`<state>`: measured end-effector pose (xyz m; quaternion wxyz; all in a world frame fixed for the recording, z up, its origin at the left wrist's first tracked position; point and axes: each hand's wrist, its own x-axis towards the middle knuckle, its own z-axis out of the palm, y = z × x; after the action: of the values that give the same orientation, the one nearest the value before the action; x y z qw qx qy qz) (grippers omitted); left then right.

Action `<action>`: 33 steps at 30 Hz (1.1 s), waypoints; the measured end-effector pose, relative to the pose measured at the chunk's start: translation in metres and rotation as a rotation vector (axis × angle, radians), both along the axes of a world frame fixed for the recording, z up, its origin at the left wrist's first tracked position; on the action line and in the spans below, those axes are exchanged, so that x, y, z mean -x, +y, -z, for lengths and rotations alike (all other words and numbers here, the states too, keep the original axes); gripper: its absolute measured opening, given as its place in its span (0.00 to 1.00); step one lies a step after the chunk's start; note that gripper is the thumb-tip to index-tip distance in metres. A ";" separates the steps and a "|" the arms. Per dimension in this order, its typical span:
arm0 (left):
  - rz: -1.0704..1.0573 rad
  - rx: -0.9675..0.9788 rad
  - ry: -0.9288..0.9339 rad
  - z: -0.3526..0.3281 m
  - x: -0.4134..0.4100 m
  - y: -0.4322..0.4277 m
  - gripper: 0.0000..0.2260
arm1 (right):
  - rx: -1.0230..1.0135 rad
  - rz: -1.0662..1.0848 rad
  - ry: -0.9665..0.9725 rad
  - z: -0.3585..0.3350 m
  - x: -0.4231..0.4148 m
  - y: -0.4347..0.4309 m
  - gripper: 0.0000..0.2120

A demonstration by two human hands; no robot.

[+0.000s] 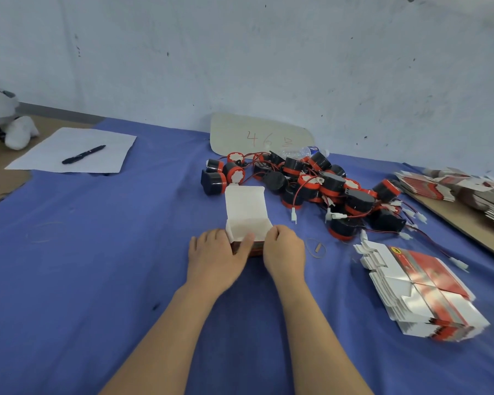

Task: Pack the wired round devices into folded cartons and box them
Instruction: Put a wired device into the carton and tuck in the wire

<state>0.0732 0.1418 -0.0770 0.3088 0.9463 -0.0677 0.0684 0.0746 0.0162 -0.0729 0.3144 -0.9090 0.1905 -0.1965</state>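
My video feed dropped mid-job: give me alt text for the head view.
The left hand and right hand hold a small carton, lid flap open, on a blue cloth. Behind it lies a pile of black-and-red wired round devices; flat cartons are stacked at right, a pen on paper far left.

One open carton (pixel 246 212); behind it about twenty round devices (pixel 332 178); to its right one near flat-carton stack (pixel 419 292); far left, one pen (pixel 83 154), one sheet (pixel 54 146)
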 end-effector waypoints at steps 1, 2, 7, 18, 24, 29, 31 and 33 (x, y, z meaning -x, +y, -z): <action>0.008 -0.014 -0.013 0.002 0.000 -0.001 0.25 | -0.006 -0.008 0.004 0.000 0.000 0.001 0.18; 0.024 0.016 -0.032 0.002 -0.001 -0.001 0.28 | -0.016 -0.019 0.003 -0.001 -0.001 0.001 0.18; 0.011 0.321 -0.031 -0.002 -0.006 0.003 0.32 | -0.174 -0.047 -0.049 -0.012 -0.017 -0.009 0.20; -0.116 0.550 -0.168 0.008 -0.017 0.007 0.46 | -0.341 -0.145 0.072 -0.016 -0.060 -0.038 0.22; -0.205 0.435 -0.169 0.006 -0.012 0.007 0.57 | -0.236 -0.177 0.165 -0.018 -0.063 -0.042 0.22; -0.240 0.380 -0.175 0.004 -0.011 0.002 0.57 | -0.249 -0.168 0.064 -0.017 -0.065 -0.037 0.11; -0.249 0.371 -0.176 0.004 -0.013 0.001 0.57 | -0.230 -0.131 0.024 -0.016 -0.061 -0.032 0.09; -0.262 0.364 -0.177 0.004 -0.014 0.002 0.56 | -0.192 -0.078 0.051 -0.018 -0.055 -0.025 0.15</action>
<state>0.0874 0.1436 -0.0815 0.4558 0.8659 0.0424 0.2015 0.1298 -0.0092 -0.0550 0.4027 -0.8860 0.1809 -0.1417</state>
